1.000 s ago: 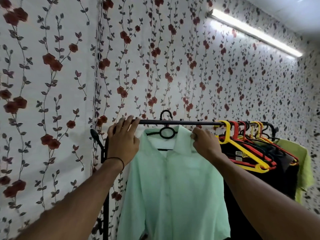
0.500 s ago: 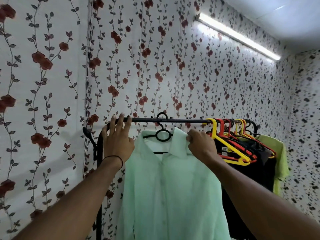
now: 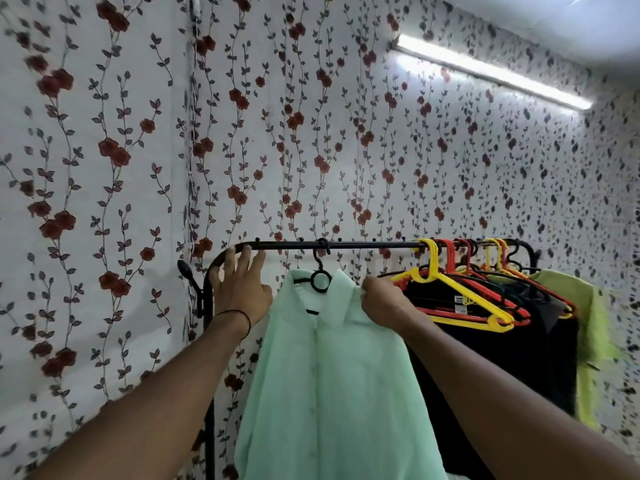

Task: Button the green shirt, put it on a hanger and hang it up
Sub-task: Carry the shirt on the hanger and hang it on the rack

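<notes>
Progress: green shirt [image 3: 332,393] looks buttoned down its front and already hangs on the rail [image 3: 363,244]; only letting go and straightening seem left.
Right grip: right hand [image 3: 384,303] curls its fingers, pinching the shirt's collar edge.
Left grip: left hand [image 3: 242,292] has straight fingers, tips touching the rail's curved end, holding nothing.
Fabric: thin, pale mint, soft, with small pale buttons.
Hanger: black hanger [image 3: 313,282], plastic, ring under its hook.
Rail: slim black metal tube, studded.
Beyond: yellow hangers [image 3: 432,261], dark garments [image 3: 485,358], floral wallpaper [image 3: 277,133].
</notes>
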